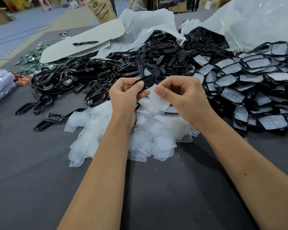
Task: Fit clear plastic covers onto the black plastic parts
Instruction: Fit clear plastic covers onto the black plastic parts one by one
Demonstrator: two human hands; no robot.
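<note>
Left hand [125,93] pinches a black part [145,82], right hand [178,93] pinches a clear cover [156,102] just beside it, not yet fitted. Covered pile [249,80] right; bare black heap [93,75] remains.

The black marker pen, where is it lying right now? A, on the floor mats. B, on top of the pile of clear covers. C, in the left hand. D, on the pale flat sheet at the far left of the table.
D: the marker pen lies flat on the pale sheet, untouched by either hand.
</note>
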